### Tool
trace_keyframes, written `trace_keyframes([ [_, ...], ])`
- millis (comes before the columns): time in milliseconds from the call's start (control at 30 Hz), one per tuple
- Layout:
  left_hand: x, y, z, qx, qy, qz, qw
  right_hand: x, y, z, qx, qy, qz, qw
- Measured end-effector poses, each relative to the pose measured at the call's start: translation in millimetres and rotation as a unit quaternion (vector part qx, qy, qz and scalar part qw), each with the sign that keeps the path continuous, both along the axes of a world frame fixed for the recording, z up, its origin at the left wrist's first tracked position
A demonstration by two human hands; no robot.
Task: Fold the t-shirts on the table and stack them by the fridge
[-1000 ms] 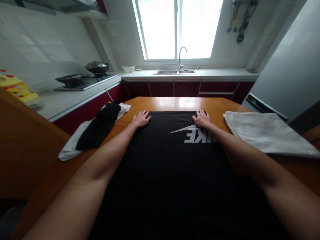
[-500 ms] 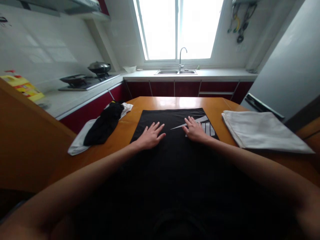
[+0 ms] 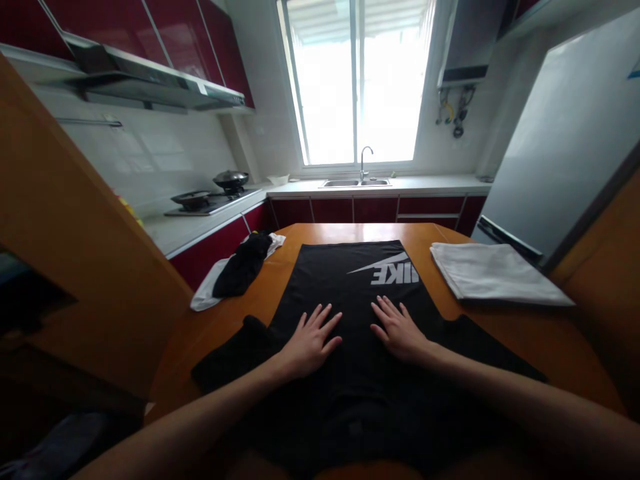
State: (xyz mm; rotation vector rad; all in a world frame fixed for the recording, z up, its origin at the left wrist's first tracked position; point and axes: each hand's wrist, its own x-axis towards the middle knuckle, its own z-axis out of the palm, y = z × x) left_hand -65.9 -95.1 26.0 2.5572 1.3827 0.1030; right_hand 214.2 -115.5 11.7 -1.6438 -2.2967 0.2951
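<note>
A black T-shirt (image 3: 350,287) with a grey swoosh and lettering lies spread on the wooden table (image 3: 280,267), its hem at the far side and its sleeves out to both sides. The collar end is nearest me and dark. My left hand (image 3: 311,340) rests palm down on the shirt's left part, fingers spread. On the right part, below the lettering, my right hand (image 3: 399,331) is likewise flat with its fingers apart. Neither hand grips the cloth.
A crumpled pile of black and white clothes (image 3: 243,267) sits at the table's left edge. Folded white cloth (image 3: 495,273) lies on the right. Beyond are the sink (image 3: 345,183), the stove (image 3: 215,203) and a fridge (image 3: 560,153).
Both hands have slid over the shirt toward me, away from the print and far hem. The lettering is now uncovered. The view has tilted up, and both sleeves show.
</note>
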Motion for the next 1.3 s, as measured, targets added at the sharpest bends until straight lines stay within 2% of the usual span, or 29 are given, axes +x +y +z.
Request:
trace_keyframes([
  [67, -1, -11, -5.1, 0.006, -0.004, -0.003, 1.0, -1, -16, 1.0, 0.011, 0.003, 0.0, 1.0],
  [200, 3, -32, -5.2, 0.06, -0.036, -0.017, 0.997, -5, -49, 9.0, 0.051, 0.03, 0.007, 0.998],
  [300, 9, -53, -9.7, 0.054, -0.016, -0.051, 0.997, -9, -78, 4.6, 0.033, 0.03, 0.042, 0.998],
  [400, 10, -64, -10.4, 0.042, -0.011, -0.042, 0.998, -5, -96, 3.1, 0.022, 0.036, 0.046, 0.998],
  [533, 14, -59, 6.6, 0.065, -0.05, -0.028, 0.996, 16, -97, 14.8, 0.076, 0.068, -0.02, 0.995],
  [633, 29, -58, 16.1, 0.066, -0.061, -0.031, 0.995, 32, -89, 13.2, 0.089, 0.067, -0.078, 0.991],
  [800, 62, -67, 5.9, 0.03, -0.051, -0.067, 0.996, 40, -83, -10.7, 0.019, -0.018, -0.083, 0.996],
  [900, 65, -70, 5.1, 0.014, -0.068, -0.071, 0.995, 34, -90, -11.2, 0.064, -0.025, -0.078, 0.995],
  [967, 60, -72, 8.0, 0.033, -0.105, -0.063, 0.992, 25, -99, -6.8, 0.089, 0.003, -0.052, 0.995],
  [1033, 55, -75, 8.6, 0.044, -0.116, -0.065, 0.99, 14, -110, -4.1, 0.074, 0.025, 0.003, 0.997],
  [1133, 50, -80, 4.6, 0.012, -0.059, -0.103, 0.993, 0, -125, -5.4, 0.02, 0.015, 0.091, 0.996],
  [1300, 38, -81, 10.3, -0.027, -0.012, -0.143, 0.989, -2, -132, -3.6, -0.034, -0.001, 0.116, 0.993],
])
